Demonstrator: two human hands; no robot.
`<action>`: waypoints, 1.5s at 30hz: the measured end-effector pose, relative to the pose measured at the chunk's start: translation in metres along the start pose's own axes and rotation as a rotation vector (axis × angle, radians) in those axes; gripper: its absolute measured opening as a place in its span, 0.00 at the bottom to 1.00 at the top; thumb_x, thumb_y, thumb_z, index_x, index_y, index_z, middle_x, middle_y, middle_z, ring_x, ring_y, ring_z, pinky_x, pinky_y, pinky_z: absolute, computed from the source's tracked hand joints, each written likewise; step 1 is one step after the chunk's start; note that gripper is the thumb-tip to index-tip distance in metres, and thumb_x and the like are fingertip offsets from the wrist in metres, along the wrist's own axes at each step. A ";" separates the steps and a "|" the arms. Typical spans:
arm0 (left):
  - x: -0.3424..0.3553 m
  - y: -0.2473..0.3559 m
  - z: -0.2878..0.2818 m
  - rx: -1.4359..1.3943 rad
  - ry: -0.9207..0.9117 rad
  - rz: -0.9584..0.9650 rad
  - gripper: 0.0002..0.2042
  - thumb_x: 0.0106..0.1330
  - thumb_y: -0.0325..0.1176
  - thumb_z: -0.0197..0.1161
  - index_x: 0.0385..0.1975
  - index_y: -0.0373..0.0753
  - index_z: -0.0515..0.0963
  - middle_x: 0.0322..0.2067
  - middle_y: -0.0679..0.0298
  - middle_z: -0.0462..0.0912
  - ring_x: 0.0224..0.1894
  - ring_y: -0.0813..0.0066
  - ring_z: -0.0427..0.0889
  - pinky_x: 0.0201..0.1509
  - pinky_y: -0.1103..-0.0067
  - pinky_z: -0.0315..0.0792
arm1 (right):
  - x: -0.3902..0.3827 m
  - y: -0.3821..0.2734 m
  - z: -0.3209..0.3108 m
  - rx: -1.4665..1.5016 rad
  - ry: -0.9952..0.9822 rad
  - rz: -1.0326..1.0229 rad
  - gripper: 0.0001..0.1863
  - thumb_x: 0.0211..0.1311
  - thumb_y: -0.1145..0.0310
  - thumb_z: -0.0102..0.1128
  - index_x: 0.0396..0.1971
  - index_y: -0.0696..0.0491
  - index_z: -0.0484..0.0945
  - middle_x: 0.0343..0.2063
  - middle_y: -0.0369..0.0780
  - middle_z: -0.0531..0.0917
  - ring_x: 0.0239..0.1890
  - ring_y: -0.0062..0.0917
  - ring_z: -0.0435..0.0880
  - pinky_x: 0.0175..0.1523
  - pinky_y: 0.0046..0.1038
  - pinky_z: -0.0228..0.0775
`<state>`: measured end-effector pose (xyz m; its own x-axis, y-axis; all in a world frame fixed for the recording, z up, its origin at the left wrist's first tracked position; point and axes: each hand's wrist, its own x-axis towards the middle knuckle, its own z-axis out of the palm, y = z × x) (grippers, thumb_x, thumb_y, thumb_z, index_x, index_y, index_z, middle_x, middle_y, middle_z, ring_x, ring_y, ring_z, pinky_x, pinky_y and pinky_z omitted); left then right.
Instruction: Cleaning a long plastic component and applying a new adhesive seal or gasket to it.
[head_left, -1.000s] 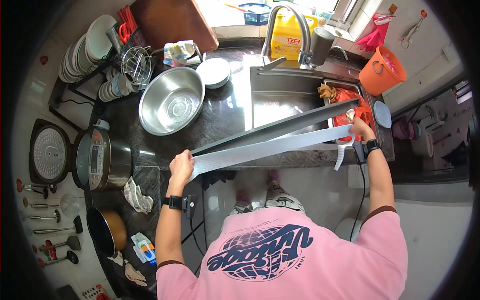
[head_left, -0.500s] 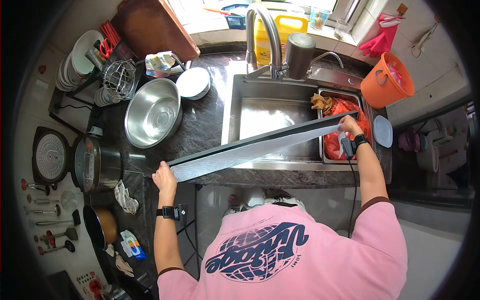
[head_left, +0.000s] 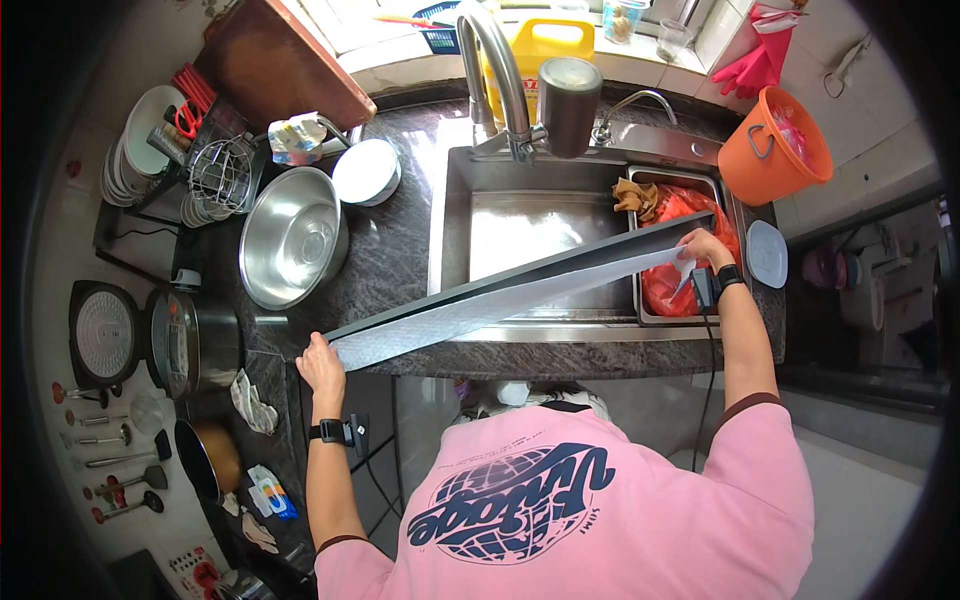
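Note:
A long, narrow dark grey strip (head_left: 520, 274) slants across the front of the counter and over the sink, its right end farther away than its left. Along its near side runs a white, textured sheet (head_left: 480, 315), like paper or cloth. My left hand (head_left: 320, 366) is closed round the strip's left end, near the counter edge. At the other end, my right hand (head_left: 706, 250) pinches the strip and sheet above the red plastic bag (head_left: 668, 290), with a loose corner of the sheet hanging by its fingers. My fingers partly hide both ends.
The steel sink (head_left: 530, 220) lies beneath the strip, with a tall tap (head_left: 505, 75) behind it. A steel bowl (head_left: 292, 240) stands to the left, beside a white bowl (head_left: 366, 172). An orange bucket (head_left: 770, 155) and a pale lid (head_left: 766, 254) are at the right.
The view has shifted slightly, so the counter things sit a little farther left. Both hands keep their hold, and the strip stays at nearly the same slant.

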<state>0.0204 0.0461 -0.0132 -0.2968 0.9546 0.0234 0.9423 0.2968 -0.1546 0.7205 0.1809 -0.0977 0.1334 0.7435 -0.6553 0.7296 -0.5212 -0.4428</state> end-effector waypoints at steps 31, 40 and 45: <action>0.024 -0.011 0.011 0.018 0.051 0.395 0.09 0.51 0.26 0.50 0.28 0.40 0.78 0.29 0.62 0.77 0.37 0.67 0.73 0.53 0.67 0.58 | 0.016 -0.025 0.015 -0.947 0.586 -0.637 0.08 0.41 0.73 0.52 0.24 0.51 0.79 0.27 0.39 0.79 0.41 0.31 0.71 0.48 0.34 0.57; 0.023 -0.070 0.008 0.014 0.070 0.451 0.10 0.51 0.25 0.49 0.29 0.41 0.78 0.28 0.63 0.78 0.37 0.68 0.74 0.52 0.67 0.59 | -0.059 -0.072 0.020 -0.901 0.654 -0.788 0.06 0.41 0.72 0.51 0.18 0.52 0.78 0.23 0.38 0.78 0.41 0.33 0.71 0.54 0.37 0.55; 0.036 -0.101 0.008 0.003 0.072 0.505 0.10 0.49 0.24 0.50 0.27 0.41 0.79 0.28 0.64 0.78 0.35 0.68 0.74 0.51 0.69 0.59 | -0.129 -0.079 0.035 -0.906 0.616 -0.768 0.05 0.40 0.73 0.52 0.19 0.52 0.78 0.23 0.38 0.78 0.40 0.33 0.71 0.53 0.37 0.57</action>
<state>-0.0871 0.0505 -0.0044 0.2066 0.9783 0.0129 0.9651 -0.2016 -0.1671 0.6225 0.1114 0.0004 -0.4049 0.9122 0.0625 0.9081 0.3932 0.1444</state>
